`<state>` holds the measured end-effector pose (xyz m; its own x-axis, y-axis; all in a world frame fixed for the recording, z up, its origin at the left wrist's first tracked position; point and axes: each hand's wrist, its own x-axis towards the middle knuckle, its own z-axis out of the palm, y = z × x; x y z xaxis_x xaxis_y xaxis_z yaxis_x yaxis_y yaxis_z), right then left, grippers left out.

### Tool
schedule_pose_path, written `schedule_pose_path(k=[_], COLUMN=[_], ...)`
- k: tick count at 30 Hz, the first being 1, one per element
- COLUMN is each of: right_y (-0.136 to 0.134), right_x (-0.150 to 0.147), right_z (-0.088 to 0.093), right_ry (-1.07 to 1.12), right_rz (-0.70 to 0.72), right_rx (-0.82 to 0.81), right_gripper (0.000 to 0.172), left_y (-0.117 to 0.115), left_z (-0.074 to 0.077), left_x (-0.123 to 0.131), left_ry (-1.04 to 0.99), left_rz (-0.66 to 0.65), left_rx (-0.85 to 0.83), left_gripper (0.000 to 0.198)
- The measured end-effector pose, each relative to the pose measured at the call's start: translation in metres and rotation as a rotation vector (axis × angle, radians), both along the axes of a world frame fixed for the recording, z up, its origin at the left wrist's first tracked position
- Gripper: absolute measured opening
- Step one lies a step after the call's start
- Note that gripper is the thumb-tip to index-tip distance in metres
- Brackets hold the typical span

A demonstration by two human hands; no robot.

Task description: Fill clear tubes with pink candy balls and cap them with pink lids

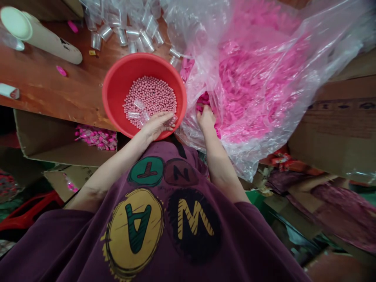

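A red bowl (113,94) holds many small pink beads (155,92) and a few clear plastic cups (134,115). Over the bowl's near right side is my left hand (160,122), its fingers closed around a small clear cup with pink beads (172,120). My right hand (206,117) reaches into the mouth of a large clear plastic bag (202,66) full of bright pink pieces (249,90). Its fingertips are at some darker pink pieces (203,100) and are partly hidden, so what they grip is unclear.
Many clear cups (133,31) lie on the wooden table (79,94) behind the bowl. A white cylinder (53,41) lies at the far left. Below the table's left edge, an open cardboard box (44,137) holds pink items (98,137). Another carton (337,125) stands right.
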<state>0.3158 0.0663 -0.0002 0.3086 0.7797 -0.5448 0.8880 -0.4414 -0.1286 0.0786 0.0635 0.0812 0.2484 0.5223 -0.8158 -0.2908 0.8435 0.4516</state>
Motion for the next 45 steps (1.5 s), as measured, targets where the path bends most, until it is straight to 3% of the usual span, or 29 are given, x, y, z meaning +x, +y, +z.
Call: schedule_pose_path(k=[4,10,15,22,30,33,38,41,45], right_y=[-0.009,-0.006,-0.009,-0.002,0.005,-0.004,-0.019,-0.02,-0.018], right_x=[0.003,-0.001,0.004,-0.005,-0.007,-0.003,-0.017,-0.041,-0.063], right_z=[0.003,-0.014,-0.018,-0.022,-0.028,-0.014,0.038,0.066,0.082], right_ry=[-0.033,0.124,0.158,0.102,0.248,0.312,0.615,0.737,0.751], right_rz=[-0.041,-0.045,-0.067,-0.176,-0.273,-0.297,-0.204,-0.102,-0.031], right_rx=[0.02,0.133,0.176,0.114,0.216,0.345,0.713,0.701,0.727], right_gripper=[0.049,0.052,0.045,0.039,0.029,0.032,0.04,0.042,0.042], left_y=[-0.001,-0.004,-0.004,0.001,0.006,0.008,0.011,0.011,0.011], left_z=[0.001,0.001,0.0,0.002,0.006,0.011,0.021,0.024,0.026], left_x=[0.001,-0.002,-0.004,-0.001,-0.004,-0.004,0.002,0.005,0.007], left_ry=[0.006,0.029,-0.019,-0.042,-0.049,-0.078,-0.125,-0.112,-0.096], left_rz=[-0.01,0.002,-0.004,-0.001,0.013,0.012,0.005,0.021,0.039], left_rx=[-0.005,0.013,0.033,0.038,0.01,0.025,0.092,0.122,0.154], left_gripper=[0.021,0.016,0.017,0.016,0.009,0.003,0.01,0.013,0.015])
